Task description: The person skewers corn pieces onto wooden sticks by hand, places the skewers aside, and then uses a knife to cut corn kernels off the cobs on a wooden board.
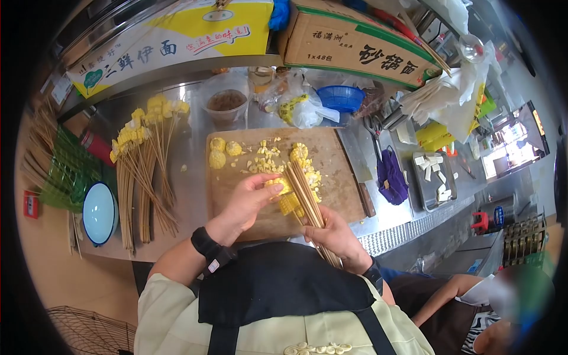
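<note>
My left hand [255, 195] pinches a yellow piece of corn cob [277, 186] above the wooden cutting board [337, 177]. My right hand [338, 238] is closed round a bundle of wooden skewers [307, 198], which slants up over the board. More cut corn [289, 205] sits by the bundle, just under my left fingers, apparently on a skewer; its tip is hidden. On the board lie round corn pieces [218, 158], scattered loose kernels [266, 155] and another corn chunk [299, 152]. Along the board's right edge rests a knife [367, 200].
Skewered corn [133, 135] lies at the left near a pale blue enamel dish [100, 213]. Behind the board stand a tub of brown contents [226, 103] and a blue basket [341, 99]. Scissors [374, 127], a purple cloth [391, 177] and a metal tray [433, 201] lie right. A co-worker [449, 302] is at lower right.
</note>
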Motion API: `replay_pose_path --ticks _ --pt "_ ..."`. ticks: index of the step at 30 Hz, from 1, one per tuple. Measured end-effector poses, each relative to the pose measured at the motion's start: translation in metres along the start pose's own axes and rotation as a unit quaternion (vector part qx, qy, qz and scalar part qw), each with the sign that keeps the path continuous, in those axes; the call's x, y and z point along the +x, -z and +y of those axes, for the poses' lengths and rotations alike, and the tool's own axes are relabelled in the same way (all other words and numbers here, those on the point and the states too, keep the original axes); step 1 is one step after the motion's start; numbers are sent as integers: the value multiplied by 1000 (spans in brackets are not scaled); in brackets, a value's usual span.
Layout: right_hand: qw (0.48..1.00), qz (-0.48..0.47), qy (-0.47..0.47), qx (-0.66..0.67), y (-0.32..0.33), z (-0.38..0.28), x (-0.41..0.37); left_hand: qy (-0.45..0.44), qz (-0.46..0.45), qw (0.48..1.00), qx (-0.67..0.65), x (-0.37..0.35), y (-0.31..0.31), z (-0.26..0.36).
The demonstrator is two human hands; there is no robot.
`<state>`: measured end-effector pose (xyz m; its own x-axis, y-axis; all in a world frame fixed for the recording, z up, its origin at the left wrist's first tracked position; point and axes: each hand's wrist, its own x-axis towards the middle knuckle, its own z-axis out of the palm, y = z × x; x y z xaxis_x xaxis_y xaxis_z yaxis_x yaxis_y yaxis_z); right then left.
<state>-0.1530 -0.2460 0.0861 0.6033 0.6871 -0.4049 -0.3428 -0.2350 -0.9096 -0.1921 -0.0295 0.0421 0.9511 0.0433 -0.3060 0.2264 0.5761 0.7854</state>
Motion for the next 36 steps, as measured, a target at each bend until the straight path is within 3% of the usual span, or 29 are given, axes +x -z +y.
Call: replay_pose_path --ticks 5,14,15,18,21,22,24,25,28,31,34,36 --pt "1000 12 -4 4 1 -4 -1 8 -4 1000 11 6 -5 -2" --pt "997 76 13 9 14 3 6 32 -96 991 86 26 -15 -19" --pt "996 83 12 12 16 3 5 1 -94 983 155 34 -11 -16" --pt "988 145 27 53 18 3 -4 10 19 994 111 64 17 -10" --pt "987 149 21 58 23 -1 -12 -22 16 969 246 91 50 -36" --pt "986 152 22 67 23 -3 -13 -70 12 930 361 91 46 -39" --pt "981 157 16 113 19 -7 -14 -163 2 806 569 87 29 -46" --pt "979 164 13 117 17 -5 -12 -276 7 735 619 89 28 -54" --pt "983 149 9 106 21 -1 -9 -252 -30 685 683 89 19 -48" --pt "987 138 14 77 21 -2 -8 -247 -41 700 669 93 27 -49" --pt "989 115 28 84 16 -4 -4 -159 25 909 386 101 50 -66" --pt "995 74 14 66 16 -4 -2 -84 12 977 196 92 59 -55"
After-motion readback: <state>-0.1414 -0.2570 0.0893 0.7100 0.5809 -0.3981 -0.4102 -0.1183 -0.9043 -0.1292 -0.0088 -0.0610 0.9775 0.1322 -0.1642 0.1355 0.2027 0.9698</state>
